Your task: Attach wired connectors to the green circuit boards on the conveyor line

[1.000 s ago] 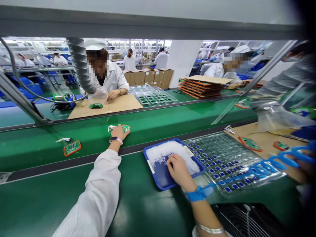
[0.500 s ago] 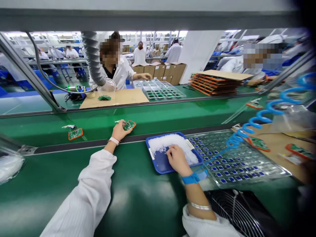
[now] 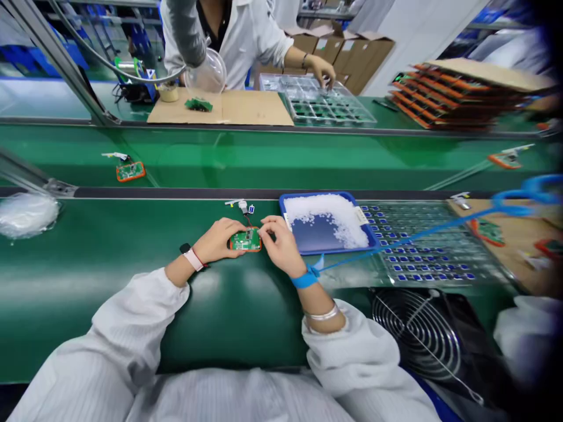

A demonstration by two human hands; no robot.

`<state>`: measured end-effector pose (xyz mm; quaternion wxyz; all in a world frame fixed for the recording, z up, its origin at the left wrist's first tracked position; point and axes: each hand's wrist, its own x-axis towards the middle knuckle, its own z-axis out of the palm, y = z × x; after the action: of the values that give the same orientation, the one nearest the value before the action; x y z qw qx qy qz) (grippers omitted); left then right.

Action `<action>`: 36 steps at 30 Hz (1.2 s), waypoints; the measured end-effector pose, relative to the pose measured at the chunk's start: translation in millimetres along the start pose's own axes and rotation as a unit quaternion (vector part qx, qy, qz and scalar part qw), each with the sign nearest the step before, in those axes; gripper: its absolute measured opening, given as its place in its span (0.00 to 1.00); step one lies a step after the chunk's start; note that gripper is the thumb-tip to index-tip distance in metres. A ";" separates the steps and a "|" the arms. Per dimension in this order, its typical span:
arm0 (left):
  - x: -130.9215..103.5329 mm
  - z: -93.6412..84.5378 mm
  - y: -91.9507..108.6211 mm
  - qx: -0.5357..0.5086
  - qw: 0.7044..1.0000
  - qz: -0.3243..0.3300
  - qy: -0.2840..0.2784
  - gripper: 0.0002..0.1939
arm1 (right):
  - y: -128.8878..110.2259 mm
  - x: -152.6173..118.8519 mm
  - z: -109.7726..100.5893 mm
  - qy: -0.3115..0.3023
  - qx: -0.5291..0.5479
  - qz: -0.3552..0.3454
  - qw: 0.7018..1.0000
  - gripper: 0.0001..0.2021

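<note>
My left hand (image 3: 219, 240) is closed on the left end of a green circuit board (image 3: 246, 239) in an orange frame, low over the green bench. Wires run from the board's top to a white connector (image 3: 243, 207) and a small blue-faced part (image 3: 251, 208). At the board's right end, my right hand (image 3: 281, 245) pinches with thumb and fingertips; whatever is between them is too small to make out. A blue wrist strap with a cord circles that wrist. Just beyond it lies a blue tray (image 3: 303, 246) with small white pieces (image 3: 323, 206) heaped mostly along its back and right.
A clear sheet of small blue-faced parts (image 3: 411, 258) lies right of the tray. A black fan (image 3: 417, 334) stands at lower right. Another framed board (image 3: 131, 171) rests on the belt. Across it, a co-worker's hand (image 3: 321, 69) reaches over a divided clear tray (image 3: 334, 108).
My left hand has brought the board from the belt to the bench before me. My right hand has left the tray of white pieces and come to the board. The view has tipped down.
</note>
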<state>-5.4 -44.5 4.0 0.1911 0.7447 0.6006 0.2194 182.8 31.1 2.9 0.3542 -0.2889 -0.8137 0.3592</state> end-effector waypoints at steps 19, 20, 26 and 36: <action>23.8 9.7 9.5 -0.111 0.983 -0.133 0.067 0.06 | 13.5 1.0 22.5 -0.073 -0.006 0.047 0.996 0.06; 25.1 8.5 9.0 -0.106 0.983 -0.136 0.059 0.06 | 13.4 1.7 22.5 -0.072 -0.006 0.051 0.996 0.06; 28.2 6.1 5.5 -0.099 0.984 -0.143 0.040 0.07 | 15.5 4.3 25.3 -0.069 -0.014 0.061 0.996 0.07; 15.2 12.9 1.0 -0.063 0.993 -0.039 0.093 0.14 | 1.5 6.8 -34.0 0.087 -0.090 -0.021 0.992 0.06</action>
<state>5.4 -30.1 -4.7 0.1891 0.6832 0.6298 0.3175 205.8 49.8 20.9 0.4034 -0.3327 -0.8146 0.2508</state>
